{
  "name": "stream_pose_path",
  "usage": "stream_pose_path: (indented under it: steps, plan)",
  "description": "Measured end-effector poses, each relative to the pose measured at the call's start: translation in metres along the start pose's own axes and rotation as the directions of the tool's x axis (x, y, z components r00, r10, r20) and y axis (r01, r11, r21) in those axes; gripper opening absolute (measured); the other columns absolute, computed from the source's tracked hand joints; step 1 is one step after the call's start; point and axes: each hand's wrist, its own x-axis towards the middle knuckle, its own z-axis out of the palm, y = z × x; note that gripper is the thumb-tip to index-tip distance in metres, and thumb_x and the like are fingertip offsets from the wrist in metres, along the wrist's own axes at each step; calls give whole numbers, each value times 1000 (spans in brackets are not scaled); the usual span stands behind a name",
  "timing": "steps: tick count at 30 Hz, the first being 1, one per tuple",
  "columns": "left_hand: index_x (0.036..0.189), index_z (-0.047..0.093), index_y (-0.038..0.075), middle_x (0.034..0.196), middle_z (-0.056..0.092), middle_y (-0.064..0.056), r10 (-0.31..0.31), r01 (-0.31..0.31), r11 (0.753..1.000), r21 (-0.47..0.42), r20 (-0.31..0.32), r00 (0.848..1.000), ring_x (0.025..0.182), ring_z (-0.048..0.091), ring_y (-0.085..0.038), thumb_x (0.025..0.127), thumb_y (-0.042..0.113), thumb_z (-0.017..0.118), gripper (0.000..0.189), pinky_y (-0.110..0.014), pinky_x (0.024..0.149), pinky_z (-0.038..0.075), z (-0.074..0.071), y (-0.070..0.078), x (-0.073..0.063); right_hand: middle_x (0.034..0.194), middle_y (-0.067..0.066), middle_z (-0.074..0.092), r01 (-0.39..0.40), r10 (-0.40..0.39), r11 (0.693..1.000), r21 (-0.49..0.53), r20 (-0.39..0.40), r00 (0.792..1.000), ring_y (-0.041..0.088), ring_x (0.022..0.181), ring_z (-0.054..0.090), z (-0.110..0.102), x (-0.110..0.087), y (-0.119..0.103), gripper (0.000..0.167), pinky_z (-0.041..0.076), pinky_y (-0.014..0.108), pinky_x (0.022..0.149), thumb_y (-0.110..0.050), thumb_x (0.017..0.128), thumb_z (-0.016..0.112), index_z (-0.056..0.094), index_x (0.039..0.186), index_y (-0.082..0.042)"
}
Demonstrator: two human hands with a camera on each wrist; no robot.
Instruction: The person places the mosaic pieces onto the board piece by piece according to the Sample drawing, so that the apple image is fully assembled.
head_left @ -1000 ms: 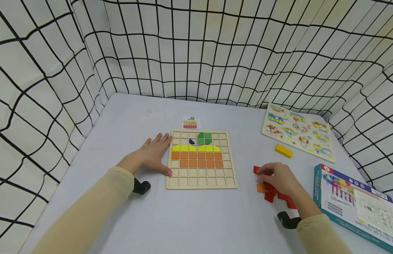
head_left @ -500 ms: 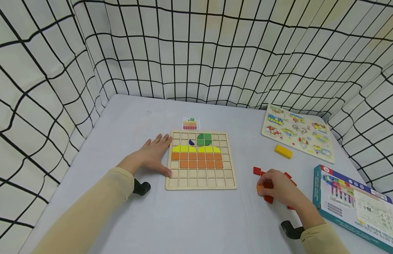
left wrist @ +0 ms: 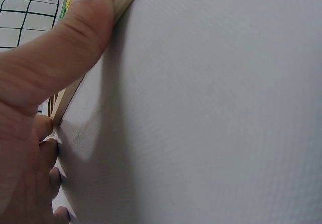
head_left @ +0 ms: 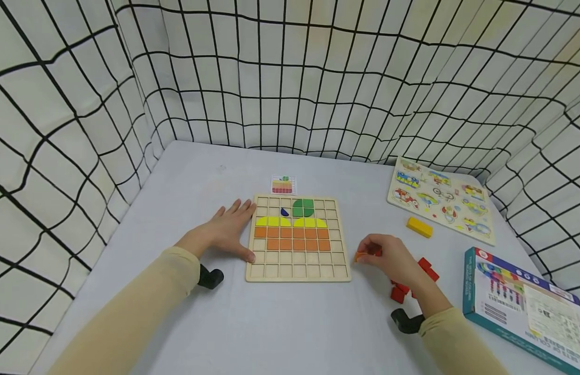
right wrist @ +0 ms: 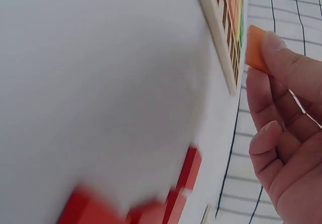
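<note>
My right hand (head_left: 388,258) pinches an orange square tile (right wrist: 255,49) between thumb and fingers, just right of the wooden grid board (head_left: 296,272). My left hand (head_left: 224,232) lies spread along the board's left edge, with the thumb (left wrist: 65,53) touching the frame. Set in the board are green quarter pieces (head_left: 303,208), a small dark blue piece (head_left: 284,212), a row of yellow pieces (head_left: 273,222) and two rows of orange squares (head_left: 292,244). One cell at the left of the lower orange row is bare. Several red tiles (head_left: 397,295) lie below the right hand, partly hidden by it.
Behind the board lies a small pattern card (head_left: 283,185). To the right are a yellow block (head_left: 419,227), a picture puzzle board (head_left: 442,200) and a boxed set (head_left: 526,307). Black netting (head_left: 290,83) over white walls surrounds the table.
My right hand has picked the orange tile from the loose pile and carried it left toward the board. The left hand stays at the board's edge.
</note>
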Motion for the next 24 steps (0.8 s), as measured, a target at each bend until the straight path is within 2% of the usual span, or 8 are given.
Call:
stream_pose_path:
  steps: [7, 20, 24]
  plan:
    - [164, 8, 1, 172, 2, -21, 3, -3, 1000, -1, 15, 1000, 159, -4, -45, 70, 62, 87, 137, -69, 124, 2, 0, 0, 1, 97, 3, 70, 34, -38, 995, 91, 39, 999, 20, 91, 61, 17, 37, -26, 12, 54, 27, 81, -11, 91, 77, 72, 102, -11]
    - [164, 6, 3, 172, 0, -20, 18, -19, 1000, 3, 41, 999, 159, -6, -44, 70, 60, 88, 137, -67, 125, 2, -4, -5, 2, 101, 4, 71, 137, -147, 986, 99, 102, 984, 18, 93, 62, 49, 77, -74, 10, 56, 30, 89, -9, 92, 75, 75, 102, -9]
    - [164, 7, 2, 172, 0, -21, 24, -25, 1000, 13, 52, 998, 159, -5, -45, 69, 59, 89, 138, -68, 125, 3, -6, -4, 2, 103, 3, 72, 143, -153, 986, 83, 123, 981, 16, 92, 63, 60, 87, -89, 10, 57, 29, 89, -11, 92, 76, 76, 103, -10]
